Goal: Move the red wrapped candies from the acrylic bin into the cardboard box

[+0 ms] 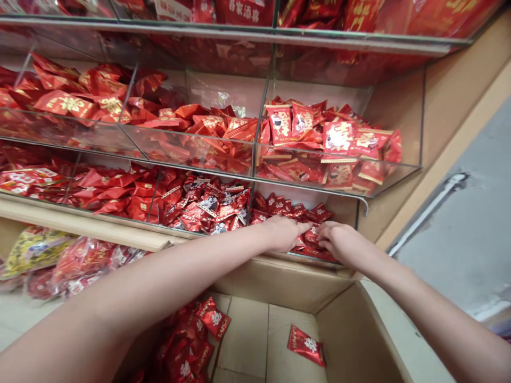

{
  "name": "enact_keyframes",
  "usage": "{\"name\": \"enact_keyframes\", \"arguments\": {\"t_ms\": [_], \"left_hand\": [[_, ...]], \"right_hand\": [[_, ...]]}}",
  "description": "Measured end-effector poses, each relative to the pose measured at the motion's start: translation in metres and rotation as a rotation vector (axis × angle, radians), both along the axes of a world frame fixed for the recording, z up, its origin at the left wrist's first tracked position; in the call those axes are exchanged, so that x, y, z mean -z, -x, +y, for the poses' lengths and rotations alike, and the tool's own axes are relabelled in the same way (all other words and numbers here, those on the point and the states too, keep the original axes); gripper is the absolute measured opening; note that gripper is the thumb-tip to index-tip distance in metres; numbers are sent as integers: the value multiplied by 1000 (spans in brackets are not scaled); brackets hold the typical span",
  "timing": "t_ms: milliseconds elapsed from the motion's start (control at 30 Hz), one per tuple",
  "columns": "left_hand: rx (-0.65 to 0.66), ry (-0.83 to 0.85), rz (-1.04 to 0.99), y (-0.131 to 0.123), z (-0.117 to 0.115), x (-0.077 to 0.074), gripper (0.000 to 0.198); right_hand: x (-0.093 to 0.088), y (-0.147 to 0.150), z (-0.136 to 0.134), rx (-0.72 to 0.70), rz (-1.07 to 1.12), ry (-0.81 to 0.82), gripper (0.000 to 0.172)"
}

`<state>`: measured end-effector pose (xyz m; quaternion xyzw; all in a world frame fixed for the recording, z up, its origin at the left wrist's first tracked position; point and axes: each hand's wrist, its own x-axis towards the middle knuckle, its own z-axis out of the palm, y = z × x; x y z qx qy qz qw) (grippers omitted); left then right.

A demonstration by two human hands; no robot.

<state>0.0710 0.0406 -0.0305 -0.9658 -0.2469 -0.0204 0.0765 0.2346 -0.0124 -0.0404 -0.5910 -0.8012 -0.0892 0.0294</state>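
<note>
My left hand [284,233] reaches into the lower right shelf compartment, its index finger stretched out over small red candy packets [297,210]. Beside it, my right hand [339,240] bends its fingers round the edge of one red candy packet [312,233] in the same compartment. Part of that packet is hidden by the fingers. Below both arms stands an open cardboard box [283,282]. On its bottom lies a single red candy packet [306,344], and several more packets [187,340] are heaped on the left, partly covered by my left forearm.
Clear dividers [261,122] split the shelves into compartments of red packets. Larger packets [339,135] fill the one above my hands. A clear shelf edge [199,167] runs above my wrists. Bagged goods [83,260] lie low left; a grey wall [467,213] is on the right.
</note>
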Motion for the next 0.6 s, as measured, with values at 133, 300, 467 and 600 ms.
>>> {"name": "enact_keyframes", "arguments": {"t_ms": [133,300,467,600], "left_hand": [[-3,7,20,-2,-2,-3,44],[-6,-3,40,-2,-4,-7,41],[-77,-73,62,11,3,-23,28],[-200,-133,52,16,19,-38,24]], "right_hand": [[-15,1,0,-2,-19,14,21],[-41,15,21,143,-12,-117,24],[-38,27,56,264,-4,-57,29],[-35,30,69,295,-6,25,34]]}}
